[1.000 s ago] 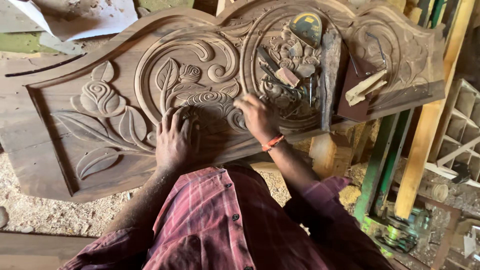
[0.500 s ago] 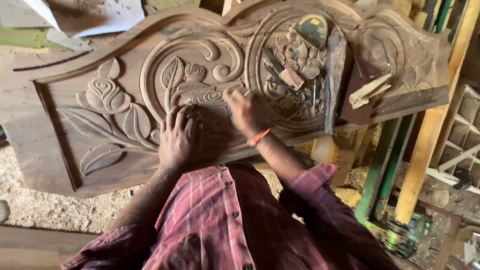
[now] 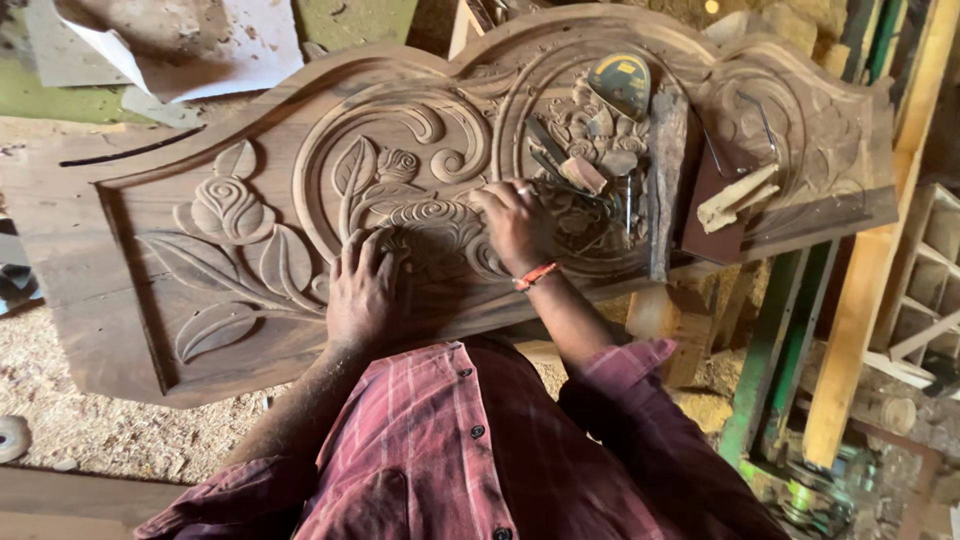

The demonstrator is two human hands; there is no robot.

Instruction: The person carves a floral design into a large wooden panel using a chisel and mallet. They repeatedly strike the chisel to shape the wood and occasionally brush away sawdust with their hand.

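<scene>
We are looking down on a big carved panel (image 3: 250,330) of dark wood, lying tilted across the workplace, its arched top edge pointing away from us. Our left hand (image 3: 362,290) is resting flat on the carving near its lower middle, fingers spread and open, palm pressing on the wood, holding nothing. Our right hand (image 3: 515,225) is lying just to the right of it, over the swirl pattern at the panel's centre, fingers curled downward; whether they are gripping a tool we cannot tell, since the hand is hiding what is under it. An orange band (image 3: 537,275) is circling the right wrist.

Left of the hands, a carved rose (image 3: 228,205) and long leaves (image 3: 215,330) are standing out in relief. Right of the right hand, a cluster of chisels (image 3: 560,170) and small wood blocks (image 3: 585,175) is lying in the round centre medallion, with a yellow and grey disc (image 3: 620,80) at its top. A rough stick (image 3: 665,180) is lying upright across the panel, and farther right pale wood offcuts (image 3: 738,195) are sitting on a dark slab (image 3: 715,200).

Sawdust (image 3: 90,420) is covering the ground at lower left. Green metal bars (image 3: 770,350) and a pale plank (image 3: 870,290) are running down the right side. Our red checked shirt (image 3: 450,460) is filling the bottom.
</scene>
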